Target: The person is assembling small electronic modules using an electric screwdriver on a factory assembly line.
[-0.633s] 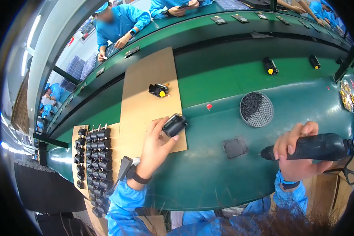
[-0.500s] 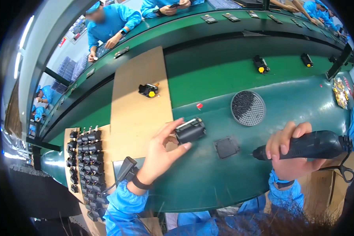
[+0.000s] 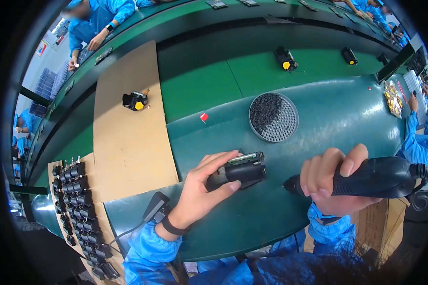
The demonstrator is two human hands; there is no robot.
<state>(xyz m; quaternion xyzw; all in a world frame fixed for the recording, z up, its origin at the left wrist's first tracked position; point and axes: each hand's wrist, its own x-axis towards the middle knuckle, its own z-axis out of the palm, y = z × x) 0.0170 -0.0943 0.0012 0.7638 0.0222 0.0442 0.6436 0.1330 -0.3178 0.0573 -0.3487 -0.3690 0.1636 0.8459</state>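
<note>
My left hand (image 3: 197, 190) grips a black plastic device housing (image 3: 246, 172) between thumb and fingers, just above or on the green work surface. A green circuit board (image 3: 242, 158) shows along its far side. Under the housing's near right edge a thin dark edge peeks out, probably the flat black square plate, mostly hidden. My right hand (image 3: 330, 183) is wrapped round a black corded electric screwdriver (image 3: 378, 178), held level. Its tip points left toward the housing, a short gap away.
A round tray of small black screws (image 3: 266, 111) lies beyond my hands, near a red tag (image 3: 204, 117). Cardboard (image 3: 128, 161) carries a half-built unit (image 3: 135, 100). Several black units (image 3: 81, 204) stand in rows at left. More units (image 3: 285, 59) sit on the green belt; co-workers sit around.
My left hand has brought the housing over where the black square plate lay, covering it. The screwdriver has come closer to the housing. The whole view has shifted.
</note>
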